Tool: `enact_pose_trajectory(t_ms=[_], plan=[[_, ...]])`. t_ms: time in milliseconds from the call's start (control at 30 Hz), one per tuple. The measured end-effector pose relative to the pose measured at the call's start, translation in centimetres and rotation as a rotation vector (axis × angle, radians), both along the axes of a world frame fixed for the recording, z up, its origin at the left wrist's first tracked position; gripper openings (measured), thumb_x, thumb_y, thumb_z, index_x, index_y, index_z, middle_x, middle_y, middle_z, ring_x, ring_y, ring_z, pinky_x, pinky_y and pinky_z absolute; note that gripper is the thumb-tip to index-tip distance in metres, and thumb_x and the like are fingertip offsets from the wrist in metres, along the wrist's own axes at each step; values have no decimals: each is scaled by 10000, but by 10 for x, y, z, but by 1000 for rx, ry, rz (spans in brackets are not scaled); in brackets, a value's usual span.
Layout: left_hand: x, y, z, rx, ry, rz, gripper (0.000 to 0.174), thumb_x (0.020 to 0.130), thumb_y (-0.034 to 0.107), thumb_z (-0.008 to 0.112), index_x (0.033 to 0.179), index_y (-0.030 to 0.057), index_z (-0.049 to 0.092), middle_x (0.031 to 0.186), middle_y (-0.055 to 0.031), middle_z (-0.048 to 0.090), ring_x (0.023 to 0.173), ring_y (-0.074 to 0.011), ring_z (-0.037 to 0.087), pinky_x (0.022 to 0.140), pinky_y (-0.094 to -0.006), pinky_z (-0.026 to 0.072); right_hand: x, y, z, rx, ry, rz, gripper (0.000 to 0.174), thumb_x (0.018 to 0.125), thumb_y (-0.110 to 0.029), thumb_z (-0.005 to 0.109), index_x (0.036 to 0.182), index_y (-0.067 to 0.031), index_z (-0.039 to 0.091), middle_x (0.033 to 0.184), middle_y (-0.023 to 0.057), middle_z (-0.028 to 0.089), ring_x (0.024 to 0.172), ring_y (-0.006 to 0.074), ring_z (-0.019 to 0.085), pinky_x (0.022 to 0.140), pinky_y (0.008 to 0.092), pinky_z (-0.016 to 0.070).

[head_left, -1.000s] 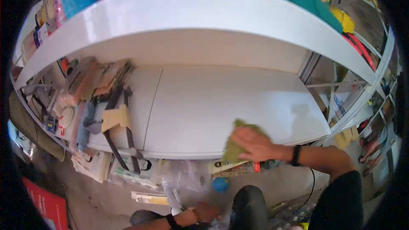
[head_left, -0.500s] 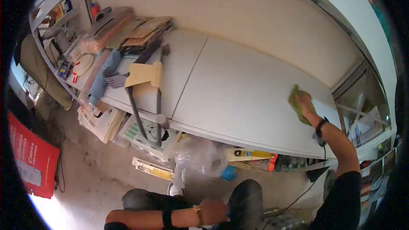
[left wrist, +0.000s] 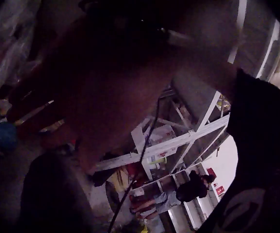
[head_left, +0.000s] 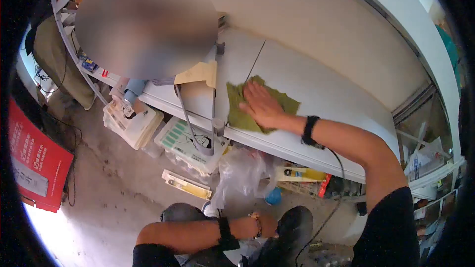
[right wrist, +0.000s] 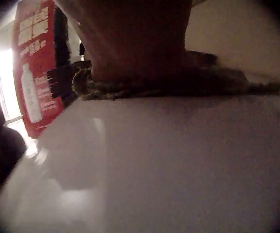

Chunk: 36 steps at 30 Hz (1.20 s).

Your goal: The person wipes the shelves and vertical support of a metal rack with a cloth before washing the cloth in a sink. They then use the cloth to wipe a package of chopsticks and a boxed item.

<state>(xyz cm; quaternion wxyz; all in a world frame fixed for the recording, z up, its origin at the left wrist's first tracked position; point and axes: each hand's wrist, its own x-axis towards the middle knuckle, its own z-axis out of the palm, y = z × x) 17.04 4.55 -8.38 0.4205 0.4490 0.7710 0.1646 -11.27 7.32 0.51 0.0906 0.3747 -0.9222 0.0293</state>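
My right hand [head_left: 264, 108] lies flat with fingers spread on a green cloth [head_left: 237, 111], pressing it to the white shelf [head_left: 331, 109]. The cloth is spread out near the shelf's front edge, across the lower end of the seam. Low in the right wrist view, the cloth [right wrist: 227, 82] shows as a dark, thin layer under the hand. My left hand [head_left: 268, 226] hangs by my knee, away from the shelf. In the dim left wrist view, loose fingers of that hand [left wrist: 96, 102] show with nothing held.
Left of the cloth, grey straps with a beige piece [head_left: 198, 73] hang over the shelf edge. A blurred patch hides the shelf's left end. Below are a clear plastic bag [head_left: 242, 170], a blue ball [head_left: 273, 196] and packages [head_left: 188, 141]. A cable [head_left: 340, 188] hangs from my right wrist.
My right hand wiped the cloth to the shelf's right end, then back left to the seam by the straps. The head view has turned and tilted down. My left hand stays low.
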Motion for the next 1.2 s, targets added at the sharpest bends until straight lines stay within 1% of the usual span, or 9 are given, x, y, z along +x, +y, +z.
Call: enact_pose_trajectory(t_ms=[167,533,633,733,767,800,933,1000,1200], plan=[[-3,-4,-6,82,114,-96,536,859,516,468,910,30,689,929,-167,658,907,-353,620,809,-468,471,104,82,37,96,-145,233,642,906,-397,438,1374,10,271,1420,244,260,1335,384,219,1110,451,174],[4,-25,43,-3,11,-87,565,869,527,460,855,8,684,894,-172,660,873,-354,631,768,-483,488,193,372,27,10,-137,-666,659,830,-167,474,1423,-51,212,1464,194,207,1368,336,162,1124,417,137],[19,-24,30,55,67,-17,548,864,510,482,863,-3,677,875,-181,659,864,-358,633,768,-476,490,151,349,-5,41,-18,-918,595,851,-166,446,1398,-20,263,1432,200,277,1344,340,224,1109,429,178],[15,-29,50,45,31,43,536,860,498,496,889,-9,668,876,-188,657,855,-360,633,761,-466,493,99,252,-5,193,595,-307,307,795,-182,514,995,48,553,1052,240,538,994,401,500,888,464,399],[17,-27,46,40,31,23,536,860,498,496,889,-9,668,876,-188,657,855,-360,633,761,-466,493,84,201,-1,-66,300,-562,280,782,-208,535,904,40,579,945,228,552,878,380,523,801,493,411],[18,-25,37,20,48,20,531,859,493,500,888,-9,667,881,-188,655,844,-359,634,760,-460,492,78,155,9,34,408,-365,302,779,-249,547,886,30,588,921,223,565,853,374,531,771,484,420],[14,-15,44,-96,54,-108,525,857,486,507,862,-15,662,883,-193,648,826,-362,628,763,-455,482,80,13,16,-333,100,-349,421,848,-331,525,1061,32,540,1103,228,538,1062,373,482,911,463,376],[14,-12,47,-78,23,-67,526,856,485,510,842,-18,662,869,-196,646,825,-366,624,760,-459,479,89,-18,-7,-392,350,-241,479,853,-349,524,1130,43,524,1214,229,504,1171,363,441,989,429,349],[21,-15,1,126,120,15,508,854,482,511,849,-8,645,797,-209,633,775,-391,618,710,-499,485,139,98,8,24,249,-22,644,773,-375,623,1262,-6,426,1322,177,436,1250,285,396,1057,369,311]])
